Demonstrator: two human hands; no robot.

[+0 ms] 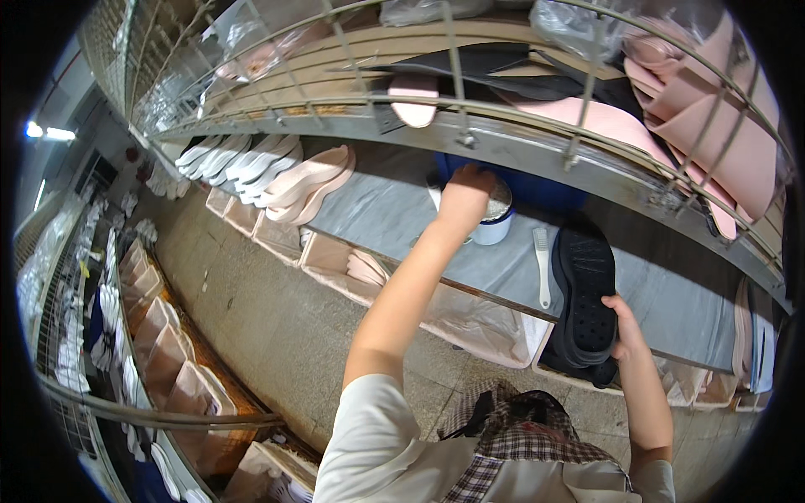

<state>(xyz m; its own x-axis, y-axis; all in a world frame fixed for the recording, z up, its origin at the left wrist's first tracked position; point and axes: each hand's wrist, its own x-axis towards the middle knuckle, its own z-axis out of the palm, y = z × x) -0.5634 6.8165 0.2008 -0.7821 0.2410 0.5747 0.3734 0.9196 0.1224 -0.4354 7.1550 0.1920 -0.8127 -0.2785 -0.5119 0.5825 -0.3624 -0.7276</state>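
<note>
My left hand [465,197] reaches forward and rests, fingers curled down, on top of a white round can [496,225] standing on the grey bench top [394,214]. Its fingers are hidden, so whatever it grips does not show. My right hand [626,329] holds a black ridged shoe sole [584,293] by its near right edge, tread facing up, at the bench's front edge. A white brush [542,267] lies on the bench just left of the sole, between my two hands.
Pink soles [312,180] and white soles [239,158] lie in rows at the bench's left end. Open bins [348,272] hang below its front edge. A wire rack [457,105] overhead carries pink soles [713,126]. More bins and white soles [109,306] line the left aisle.
</note>
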